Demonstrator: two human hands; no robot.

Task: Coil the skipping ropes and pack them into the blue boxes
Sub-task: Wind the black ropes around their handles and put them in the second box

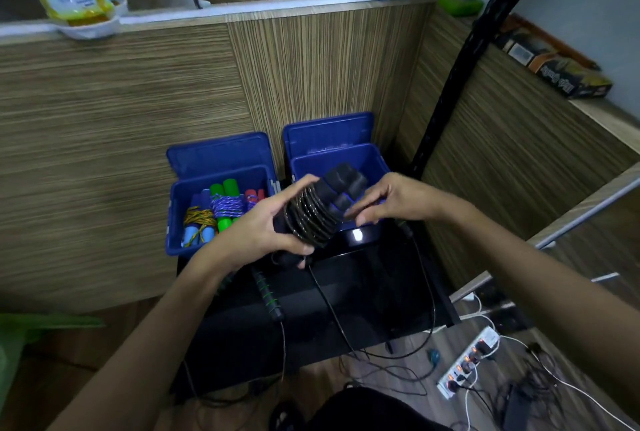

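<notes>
**Black rope wound tight, waiting over the right-hand box**

Black cord is sitting in close turns around the paired foam handles of the skipping rope (313,214), and we are holding that bundle in the air just in front of the two blue boxes — nearer the right blue box (337,160), whose lid is standing open behind it. Winding the cord round the handles is what is keeping the bundle short enough to fit, we judge.

Our left hand (263,226) is gripping the bundle from below and the side, thumb across the coils, so the turns are not slipping. Our right hand (388,200) is pinching at the handle ends with curled fingertips, seemingly tucking or steadying them. Both forearms are reaching forward and converging, wrists slightly bent inward.

Beside it, the left blue box (221,209) is already holding coiled ropes with green, blue and red handles. Below our hands another rope (268,295) is lying uncoiled on the black table (363,292) — its cord trailing over the edge toward the floor.
</notes>
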